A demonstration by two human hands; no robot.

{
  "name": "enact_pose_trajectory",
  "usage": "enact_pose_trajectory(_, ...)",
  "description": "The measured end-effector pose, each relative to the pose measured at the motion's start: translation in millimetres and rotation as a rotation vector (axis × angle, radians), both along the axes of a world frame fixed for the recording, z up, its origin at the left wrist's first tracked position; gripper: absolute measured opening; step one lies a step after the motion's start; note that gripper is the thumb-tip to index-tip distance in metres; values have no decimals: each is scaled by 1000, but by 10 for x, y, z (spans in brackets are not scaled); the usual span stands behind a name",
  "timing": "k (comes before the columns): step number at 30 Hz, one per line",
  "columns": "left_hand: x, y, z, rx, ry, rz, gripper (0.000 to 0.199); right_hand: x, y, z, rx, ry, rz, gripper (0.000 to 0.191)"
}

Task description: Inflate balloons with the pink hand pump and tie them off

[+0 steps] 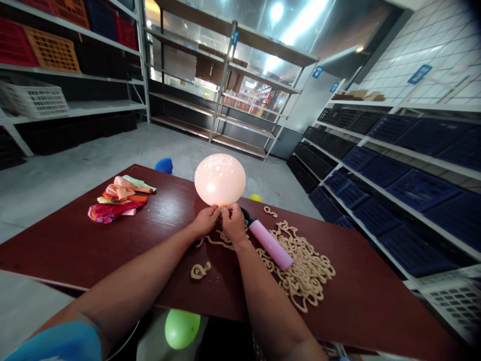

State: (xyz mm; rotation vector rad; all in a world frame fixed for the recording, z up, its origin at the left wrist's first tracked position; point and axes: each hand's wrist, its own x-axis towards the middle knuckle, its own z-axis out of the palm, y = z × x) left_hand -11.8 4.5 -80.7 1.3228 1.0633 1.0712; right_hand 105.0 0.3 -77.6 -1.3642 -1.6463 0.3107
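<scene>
Below the table's near edge (112, 293) I see a green balloon (182, 328). Both my hands — left hand (206, 219), right hand (233, 223) — pinch the neck of an inflated peach balloon (220, 179) mid-table. Crates fill the shelves (394, 150), contents hidden. Pink pump (269, 243) lies on cream cords (304, 271) — flat balloons (118, 198) toward the left edge.

On the table (75, 250): flat balloons (118, 199) far left, blown-up balloon (220, 179) in the middle. Pump (269, 243) just right, lying on the clips (304, 271).
</scene>
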Motion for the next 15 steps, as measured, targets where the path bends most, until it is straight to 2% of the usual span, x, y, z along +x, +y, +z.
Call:
enact_pose_trajectory(3, 37, -28, 2, -126, -271, -97, 25, -17, 1, -12, 46, -25, -33, 8)
enact_pose_trajectory(5, 41, -40, 6, -182, -361, -147, 26, -23, 2, -15, 58, -26, -44, 8)
enact_pose_trajectory(8, 30, -40, 5, -194, -357, -159, 25, -18, -7, 2, 75, -28, -27, 8)
enact_pose_trajectory(12, 1, -12, -5, -192, -245, -37, 24, 1, -40, 48, 78, -21, 68, 13)
enact_pose_trajectory(15, -18, 0, 5, -237, -224, 4, 24, 9, -47, 63, 14, 87, 123, 17)
